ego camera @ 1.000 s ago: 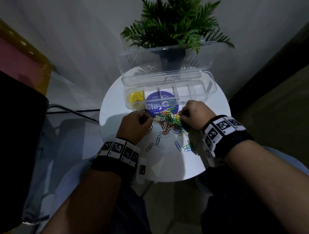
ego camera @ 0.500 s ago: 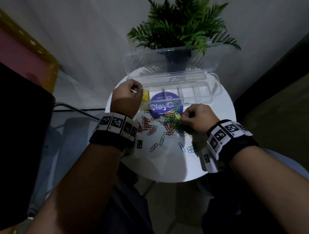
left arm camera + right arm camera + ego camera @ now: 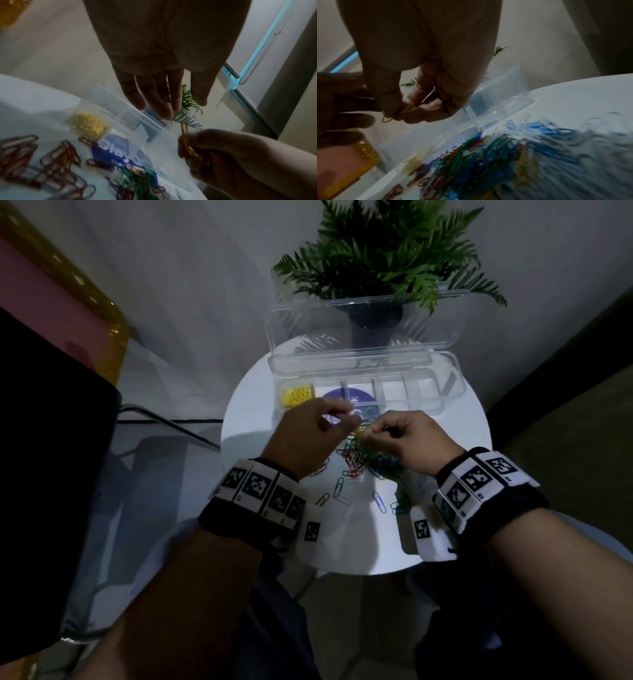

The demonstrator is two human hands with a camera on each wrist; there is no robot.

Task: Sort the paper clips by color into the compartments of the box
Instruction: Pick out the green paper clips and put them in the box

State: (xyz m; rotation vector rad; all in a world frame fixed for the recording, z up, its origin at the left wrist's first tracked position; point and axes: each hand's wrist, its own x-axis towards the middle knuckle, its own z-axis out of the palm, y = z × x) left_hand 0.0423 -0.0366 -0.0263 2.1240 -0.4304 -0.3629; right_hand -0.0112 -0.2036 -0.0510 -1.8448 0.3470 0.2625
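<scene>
The right hand (image 3: 407, 440) pinches a few yellow paper clips (image 3: 187, 140) between thumb and fingers, held up above the mixed pile of clips (image 3: 359, 460). In the left wrist view the yellow clips stand long way up, their free ends pointing to 12 o'clock. The left hand (image 3: 308, 440) is just beside them at 9 o'clock, its fingers (image 3: 154, 94) straight and holding nothing. The clear box (image 3: 445, 392) lies at 12 o'clock from the hands, on the round white table (image 3: 246, 412). More yellow clips (image 3: 296, 397) fill its leftmost compartment.
</scene>
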